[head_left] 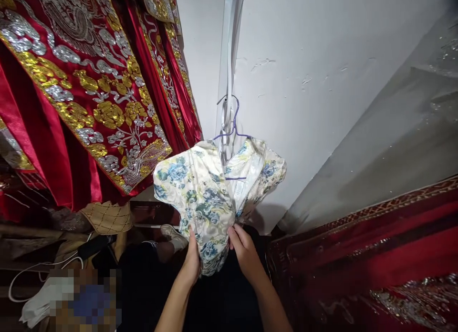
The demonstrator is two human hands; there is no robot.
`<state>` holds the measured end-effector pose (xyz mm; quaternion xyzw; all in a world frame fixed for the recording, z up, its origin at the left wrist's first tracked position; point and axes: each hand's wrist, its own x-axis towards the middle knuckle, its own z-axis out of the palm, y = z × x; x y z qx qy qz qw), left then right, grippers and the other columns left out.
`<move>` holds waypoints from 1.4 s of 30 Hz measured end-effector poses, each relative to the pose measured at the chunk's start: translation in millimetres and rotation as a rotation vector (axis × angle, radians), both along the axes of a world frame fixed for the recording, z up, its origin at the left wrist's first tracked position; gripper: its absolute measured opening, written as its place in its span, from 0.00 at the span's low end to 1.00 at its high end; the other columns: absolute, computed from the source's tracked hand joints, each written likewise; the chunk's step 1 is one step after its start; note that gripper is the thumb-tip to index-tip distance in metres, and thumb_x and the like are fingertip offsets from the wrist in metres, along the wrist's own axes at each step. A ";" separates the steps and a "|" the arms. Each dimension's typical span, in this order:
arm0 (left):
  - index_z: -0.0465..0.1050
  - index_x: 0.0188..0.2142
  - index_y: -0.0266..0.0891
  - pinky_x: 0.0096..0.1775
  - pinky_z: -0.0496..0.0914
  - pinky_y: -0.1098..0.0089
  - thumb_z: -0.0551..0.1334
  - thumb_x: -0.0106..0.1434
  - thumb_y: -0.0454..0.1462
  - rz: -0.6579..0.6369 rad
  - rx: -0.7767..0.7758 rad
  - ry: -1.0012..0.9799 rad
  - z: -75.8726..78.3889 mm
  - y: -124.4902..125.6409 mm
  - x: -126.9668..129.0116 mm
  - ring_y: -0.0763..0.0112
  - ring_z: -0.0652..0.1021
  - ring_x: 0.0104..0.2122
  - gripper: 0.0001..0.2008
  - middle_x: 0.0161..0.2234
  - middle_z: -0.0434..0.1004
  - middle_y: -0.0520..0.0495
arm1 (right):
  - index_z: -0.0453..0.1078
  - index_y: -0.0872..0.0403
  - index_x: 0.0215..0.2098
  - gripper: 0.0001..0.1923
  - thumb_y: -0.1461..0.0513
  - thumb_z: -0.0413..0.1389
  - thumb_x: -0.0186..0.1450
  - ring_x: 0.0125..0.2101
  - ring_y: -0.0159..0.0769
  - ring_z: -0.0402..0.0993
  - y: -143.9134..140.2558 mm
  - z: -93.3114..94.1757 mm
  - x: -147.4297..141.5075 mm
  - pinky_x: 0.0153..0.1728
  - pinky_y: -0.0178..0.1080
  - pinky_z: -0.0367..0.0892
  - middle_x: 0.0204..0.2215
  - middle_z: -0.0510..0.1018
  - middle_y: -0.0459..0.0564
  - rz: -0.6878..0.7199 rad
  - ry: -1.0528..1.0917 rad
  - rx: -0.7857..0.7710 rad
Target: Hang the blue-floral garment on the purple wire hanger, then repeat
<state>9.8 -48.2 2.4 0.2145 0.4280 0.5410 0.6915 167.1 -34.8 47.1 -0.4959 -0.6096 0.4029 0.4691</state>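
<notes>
In the head view a short-sleeved white blouse with blue and yellow flowers hangs on a thin purple hanger. Its front is open at the neck, showing the pale lining. My left hand holds the lower left side, thumb on the front and the other fingers hidden behind the cloth. My right hand pinches the front edge near the waist between thumb and fingers. The blouse's lower end narrows and curls under between my hands.
Red garments with gold and silver sequin embroidery hang at left. Behind the hanger is a white wall with a pale vertical strip. Red embroidered fabric lies at right. A white cable and dark objects are at lower left.
</notes>
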 end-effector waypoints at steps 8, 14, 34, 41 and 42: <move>0.64 0.61 0.46 0.68 0.54 0.58 0.68 0.59 0.51 0.424 0.155 0.758 19.7 -7.0 -29.6 0.52 0.62 0.67 0.34 0.64 0.64 0.38 | 0.62 0.45 0.22 0.25 0.36 0.48 0.58 0.19 0.43 0.62 -0.2 16.0 -3.2 0.21 0.46 0.61 0.17 0.64 0.47 -0.013 0.126 -0.083; 0.73 0.48 0.49 0.58 0.65 0.59 0.63 0.65 0.41 0.161 0.559 0.861 30.9 -6.7 -1.2 0.54 0.73 0.54 0.12 0.49 0.73 0.43 | 0.66 0.45 0.19 0.22 0.38 0.54 0.53 0.14 0.38 0.60 -7.2 4.5 -25.1 0.16 0.40 0.55 0.12 0.65 0.43 0.096 0.191 -0.152; 0.66 0.55 0.38 0.44 0.70 0.67 0.51 0.74 0.39 0.123 1.064 1.122 169.2 77.4 1.9 0.67 0.77 0.41 0.14 0.45 0.76 0.43 | 0.73 0.57 0.23 0.11 0.68 0.55 0.63 0.12 0.26 0.57 76.5 192.0 -13.8 0.16 0.36 0.42 0.11 0.67 0.43 -0.081 0.361 0.295; 0.73 0.42 0.40 0.47 0.70 0.66 0.52 0.74 0.36 0.206 1.448 1.327 229.9 108.4 5.8 0.67 0.78 0.44 0.11 0.40 0.77 0.46 | 0.74 0.53 0.23 0.10 0.67 0.56 0.61 0.15 0.28 0.59 84.7 188.2 -13.2 0.16 0.36 0.47 0.16 0.71 0.44 -0.128 0.363 0.428; 0.73 0.40 0.40 0.46 0.70 0.68 0.53 0.74 0.36 0.216 1.457 1.341 230.0 109.4 6.1 0.68 0.78 0.42 0.10 0.39 0.77 0.46 | 0.74 0.54 0.24 0.09 0.67 0.57 0.61 0.15 0.27 0.59 89.2 182.1 -12.2 0.17 0.36 0.47 0.16 0.70 0.44 -0.137 0.344 0.405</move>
